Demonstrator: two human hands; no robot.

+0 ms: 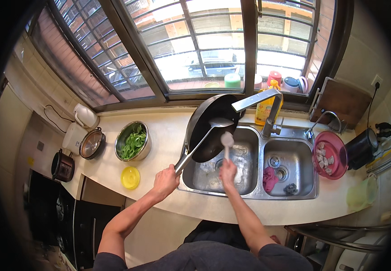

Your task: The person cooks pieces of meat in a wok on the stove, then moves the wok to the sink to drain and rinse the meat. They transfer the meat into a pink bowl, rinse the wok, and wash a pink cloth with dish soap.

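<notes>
My left hand [166, 183] grips the handle of a metal wok spatula [220, 122], whose blade lies across the inside of a black wok [198, 135]. Whether the same hand also holds a wok handle I cannot tell. The wok is tilted, its opening towards me, partly over the left basin [246, 179] of a steel double sink. A pale, round-headed utensil [227, 139], blurred, is in my right hand [228, 172], its head up beside the wok's right rim. Above the basin a square-edged faucet [258, 100] points left, with no water seen running.
The right basin [293, 149] contains a pink cloth [270, 179] and a scouring pad [290, 189]. Right of it stands a pink basin [341, 162] with pale food pieces. Leafy greens fill a metal bowl [144, 154] on the left, near a yellow dish [130, 178]. An orange-yellow bottle [262, 113] stands behind.
</notes>
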